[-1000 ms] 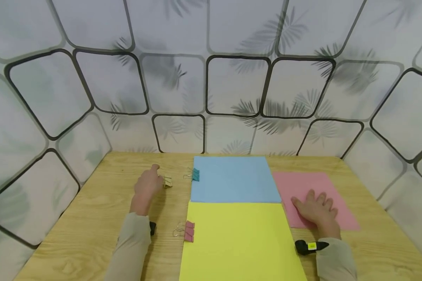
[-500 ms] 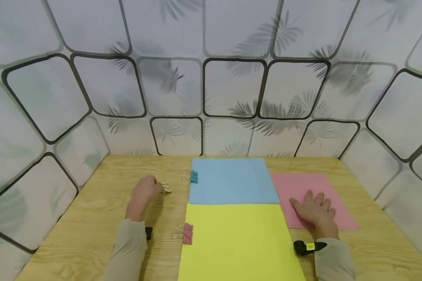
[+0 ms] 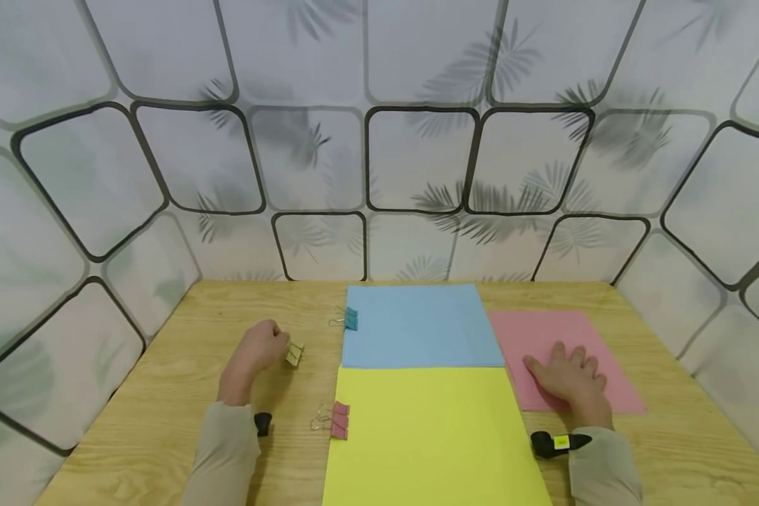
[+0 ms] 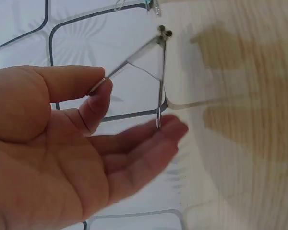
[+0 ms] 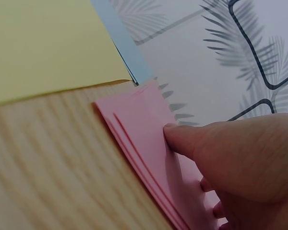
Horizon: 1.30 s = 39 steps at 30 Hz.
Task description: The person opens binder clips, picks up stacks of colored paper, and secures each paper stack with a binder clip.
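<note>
A yellow binder clip [image 3: 294,353] is in my left hand [image 3: 259,348], held above the table at the left. In the left wrist view, the thumb and a finger pinch one wire handle of the binder clip [image 4: 162,36], while its other handle touches the remaining fingers. The two handles stand spread apart in a V. My right hand [image 3: 569,379] rests with spread fingers on a pink paper stack [image 3: 544,327] at the right. Several layered edges of the pink paper [image 5: 139,115] show beside the thumb in the right wrist view.
Blue paper [image 3: 420,327] lies at the back middle, with a teal binder clip [image 3: 351,318] on its left edge. Nearer is yellow paper [image 3: 436,436], with a pink binder clip [image 3: 339,422] on its left edge. A patterned wall [image 3: 411,246] closes off the wooden table [image 3: 177,365].
The left hand has gone from reaching beside the yellow binder clip to holding it, drawing it slightly nearer and leftward. The right hand stays on the pink paper.
</note>
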Available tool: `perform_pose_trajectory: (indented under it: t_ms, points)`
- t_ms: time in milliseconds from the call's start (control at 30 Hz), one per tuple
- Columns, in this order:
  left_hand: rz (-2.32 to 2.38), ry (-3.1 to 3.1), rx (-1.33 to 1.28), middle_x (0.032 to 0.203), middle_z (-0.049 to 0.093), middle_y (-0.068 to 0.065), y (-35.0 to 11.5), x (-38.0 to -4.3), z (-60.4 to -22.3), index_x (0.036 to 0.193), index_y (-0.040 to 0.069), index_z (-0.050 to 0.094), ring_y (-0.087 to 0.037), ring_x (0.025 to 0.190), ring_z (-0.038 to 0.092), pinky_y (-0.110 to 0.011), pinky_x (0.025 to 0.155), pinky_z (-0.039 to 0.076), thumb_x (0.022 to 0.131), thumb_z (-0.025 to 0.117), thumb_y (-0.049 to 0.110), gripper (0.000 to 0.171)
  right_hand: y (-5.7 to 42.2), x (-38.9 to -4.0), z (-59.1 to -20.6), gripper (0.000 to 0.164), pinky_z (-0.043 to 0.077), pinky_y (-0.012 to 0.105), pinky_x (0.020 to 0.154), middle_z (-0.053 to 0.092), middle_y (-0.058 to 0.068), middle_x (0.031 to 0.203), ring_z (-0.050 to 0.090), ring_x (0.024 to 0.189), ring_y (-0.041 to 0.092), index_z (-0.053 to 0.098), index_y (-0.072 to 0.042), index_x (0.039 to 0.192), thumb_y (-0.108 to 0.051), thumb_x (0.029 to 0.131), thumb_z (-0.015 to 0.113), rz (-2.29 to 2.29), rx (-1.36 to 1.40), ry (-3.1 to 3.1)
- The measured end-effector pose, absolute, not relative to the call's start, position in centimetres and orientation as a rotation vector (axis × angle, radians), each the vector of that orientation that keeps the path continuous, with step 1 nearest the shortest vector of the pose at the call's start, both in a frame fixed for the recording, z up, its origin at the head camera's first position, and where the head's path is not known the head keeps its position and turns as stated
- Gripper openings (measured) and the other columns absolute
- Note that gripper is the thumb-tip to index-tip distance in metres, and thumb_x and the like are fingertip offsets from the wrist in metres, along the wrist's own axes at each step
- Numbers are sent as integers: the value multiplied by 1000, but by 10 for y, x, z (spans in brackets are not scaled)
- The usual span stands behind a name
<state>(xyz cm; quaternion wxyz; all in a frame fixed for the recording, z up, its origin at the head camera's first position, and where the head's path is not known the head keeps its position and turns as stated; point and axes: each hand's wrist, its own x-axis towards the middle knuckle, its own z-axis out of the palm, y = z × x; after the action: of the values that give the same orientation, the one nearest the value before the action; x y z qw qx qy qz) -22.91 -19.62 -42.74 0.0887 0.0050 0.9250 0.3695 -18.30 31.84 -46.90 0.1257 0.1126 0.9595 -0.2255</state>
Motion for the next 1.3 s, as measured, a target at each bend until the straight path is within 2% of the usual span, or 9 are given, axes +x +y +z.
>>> perform_pose_trajectory:
  t_ms: [133, 233, 400, 533, 600, 800, 967, 1167, 1300]
  points:
    - [1573, 2515, -26, 102, 52, -16, -198, -228, -426, 105, -3, 47, -22, 88, 57, -36, 82, 54, 107, 38, 21, 25, 318, -182, -470, 104, 1, 82, 98, -16, 50, 145, -14, 131, 69, 0, 17, 150, -63, 97, 40, -669, 324, 2793]
    - [2113, 2057, -119, 126, 42, -19, -199, -229, -420, 127, -3, 39, -23, 113, 57, -33, 105, 46, 109, 37, 22, 31, 319, -182, -469, 103, 3, 82, 97, -14, 51, 144, -12, 131, 70, 2, 17, 149, -64, 97, 40, -667, 321, 2797]
    - [2669, 1062, -289, 135, 27, -18, -200, -228, -409, 110, 8, 35, -27, 127, 49, -26, 111, 37, 108, 35, 21, 14, 321, -183, -466, 101, 8, 82, 95, -10, 51, 143, -6, 129, 71, 4, 16, 149, -62, 97, 42, -657, 324, 2813]
    - [2736, 624, -354, 154, 10, -17, -198, -226, -409, 98, 8, 41, -27, 146, 27, -27, 114, 33, 106, 38, 22, 17, 323, -183, -464, 100, 9, 82, 95, -8, 51, 143, -4, 128, 71, 4, 17, 149, -61, 98, 42, -652, 325, 2815]
    - [2734, 521, -386, 156, 11, -15, -196, -225, -410, 95, 9, 44, -26, 147, 25, -28, 115, 32, 106, 40, 24, 19, 324, -183, -464, 98, 12, 81, 95, -3, 51, 142, 0, 127, 71, 7, 16, 149, -60, 98, 42, -641, 317, 2825]
    - [2707, 537, -387, 140, 27, -18, -190, -220, -406, 99, 11, 44, -30, 130, 46, -28, 115, 32, 104, 43, 27, 17, 342, -184, -466, 77, 27, 80, 90, 23, 47, 137, 23, 121, 70, 31, 12, 143, -47, 97, 49, -618, 317, 2905]
    - [2693, 588, -353, 136, 32, -17, -186, -219, -403, 112, 16, 32, -24, 138, 39, -27, 115, 31, 104, 41, 28, 17, 356, -186, -464, 57, 36, 72, 89, 36, 44, 134, 33, 117, 66, 42, 12, 135, -20, 89, 52, -724, 451, 2929]
    - [2689, 578, -353, 137, 33, -13, -183, -221, -401, 120, 16, 32, -20, 139, 40, -24, 114, 32, 104, 44, 25, 22, 365, -181, -462, 67, 31, 71, 88, 30, 49, 129, 27, 115, 65, 36, 15, 135, -20, 83, 60, -867, 622, 2888]
    - [2693, 587, -352, 135, 36, -11, -182, -222, -401, 121, 13, 36, -23, 126, 53, -24, 113, 34, 103, 48, 22, 23, 368, -179, -458, 83, 23, 77, 92, 22, 55, 125, 20, 116, 69, 23, 21, 134, -29, 83, 66, -825, 699, 2832]
